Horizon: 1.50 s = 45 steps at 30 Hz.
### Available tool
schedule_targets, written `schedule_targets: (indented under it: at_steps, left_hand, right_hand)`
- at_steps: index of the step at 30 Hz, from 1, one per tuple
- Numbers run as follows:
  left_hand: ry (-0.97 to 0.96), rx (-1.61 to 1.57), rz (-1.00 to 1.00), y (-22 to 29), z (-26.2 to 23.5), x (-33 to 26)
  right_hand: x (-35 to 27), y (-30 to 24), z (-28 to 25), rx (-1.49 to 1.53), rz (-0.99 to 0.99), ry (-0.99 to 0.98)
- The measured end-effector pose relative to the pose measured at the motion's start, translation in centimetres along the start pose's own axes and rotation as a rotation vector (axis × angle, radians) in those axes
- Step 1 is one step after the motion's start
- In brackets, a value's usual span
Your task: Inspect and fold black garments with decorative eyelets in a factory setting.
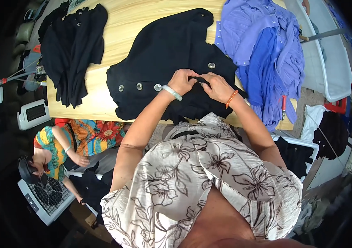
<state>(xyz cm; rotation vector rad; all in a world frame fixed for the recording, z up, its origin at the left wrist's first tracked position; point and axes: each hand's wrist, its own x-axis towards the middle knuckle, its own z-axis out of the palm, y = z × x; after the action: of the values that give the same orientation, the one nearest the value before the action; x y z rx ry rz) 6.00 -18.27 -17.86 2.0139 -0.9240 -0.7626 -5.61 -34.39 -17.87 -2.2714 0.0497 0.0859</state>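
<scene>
A black garment [167,49] lies spread on the pale wooden table [122,20], with several shiny round buttons along its near part. Both hands are on its near edge, right of the middle. My left hand [181,82], below a pale bangle, is closed in a pinch on the black cloth. Close beside it, my right hand [217,87], with an orange bead bracelet at the wrist, pinches the same raised fold. A short strip of black cloth shows between the two hands. What lies under the fingertips is hidden.
Another black garment [74,49] lies at the table's left. Lilac garments [242,20] and a bluer piece [262,62] cover the right, beside a red-handled tool [283,105]. White bins [335,66] stand beyond. A person in bright patterned clothes [50,138] is at lower left.
</scene>
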Motion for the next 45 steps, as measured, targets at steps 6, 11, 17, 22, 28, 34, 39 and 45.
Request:
schedule_targets:
  at_steps: [6,11,17,22,28,34,39,45]
  left_hand:
    - [0.117,0.088,0.147,-0.3,0.5,-0.4]
    - [0.091,0.069,0.148,-0.2,0.3,-0.3]
    - [0.034,0.027,0.120,0.0,-0.3,-0.4]
    - [0.015,0.416,-0.041,1.7,0.2,0.0]
    - [0.088,0.072,0.148,3.2,3.0,3.4]
    - [-0.013,0.487,-0.106,1.7,5.2,6.9]
    - [0.047,0.396,-0.015,0.7,4.6,7.0]
    - [-0.149,-0.127,-0.113,0.7,4.6,7.1]
  right_hand:
    - [0.2,0.5,0.6,-0.064,-0.047,0.042]
    - [0.0,0.4,0.5,0.012,-0.105,0.072]
    - [-1.5,0.0,-0.9,-0.040,0.029,0.002]
    - [-3.9,2.4,-2.6,-0.239,0.130,-0.126]
    - [-5.1,2.6,-2.5,-0.249,0.138,-0.039]
    - [-4.7,1.4,-2.5,-0.255,0.170,0.107]
    - [-5.2,2.9,-1.9,-0.244,0.220,0.133]
    - [-4.7,2.2,-2.2,-0.081,0.186,0.254]
